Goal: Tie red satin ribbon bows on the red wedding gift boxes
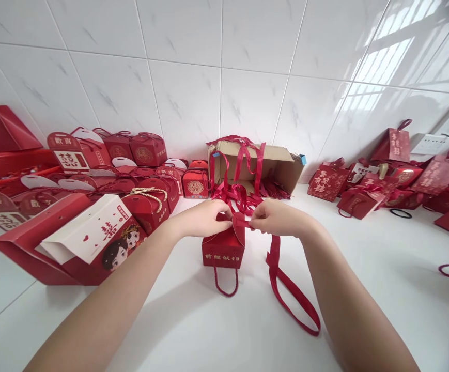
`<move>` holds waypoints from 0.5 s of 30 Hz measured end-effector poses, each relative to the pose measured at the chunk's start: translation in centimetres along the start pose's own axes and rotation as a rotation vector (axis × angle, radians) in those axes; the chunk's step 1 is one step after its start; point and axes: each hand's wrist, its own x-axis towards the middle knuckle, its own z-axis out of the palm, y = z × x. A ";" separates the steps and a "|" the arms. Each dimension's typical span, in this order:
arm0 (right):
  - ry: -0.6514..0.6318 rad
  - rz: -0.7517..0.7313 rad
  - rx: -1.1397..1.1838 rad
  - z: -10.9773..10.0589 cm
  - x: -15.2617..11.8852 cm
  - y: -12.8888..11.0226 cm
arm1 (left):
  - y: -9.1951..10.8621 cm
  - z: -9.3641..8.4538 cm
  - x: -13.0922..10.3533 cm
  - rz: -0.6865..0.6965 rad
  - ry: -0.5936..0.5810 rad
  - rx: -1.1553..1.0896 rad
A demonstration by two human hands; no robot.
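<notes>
A small dark red gift box [223, 250] with gold characters on its front stands on the white tabletop in front of me. Its twisted cord handle [226, 293] droops down the near side. At the box's top flaps, my left hand [204, 218] is closed, thumb and fingers pinching the upper edge. My right hand [280, 217] pinches a red ribbon [243, 223] against the right side of the top. The long tail of a ribbon [292, 297] hangs below that hand and curls in a loop on the table. The fingertips partly cover the closure.
Behind the box, an open cardboard carton [278, 160] holds red ribbons and trails some over its edge. Many red gift boxes [146, 150] crowd the left, with a larger box [53, 248] nearer. More small boxes [327, 181] and a black ring [400, 213] lie right. A tiled wall [255, 98] rises behind.
</notes>
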 end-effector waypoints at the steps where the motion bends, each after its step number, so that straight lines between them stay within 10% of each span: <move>1: -0.004 0.003 -0.001 0.1 0.1 0.0 | 0.1 0.1 0.0 -0.001 0.006 -0.005; 15: 0.249 -0.246 0.264 1.9 1.4 -0.4 | 1.7 -0.9 -0.7 -0.057 0.154 -0.345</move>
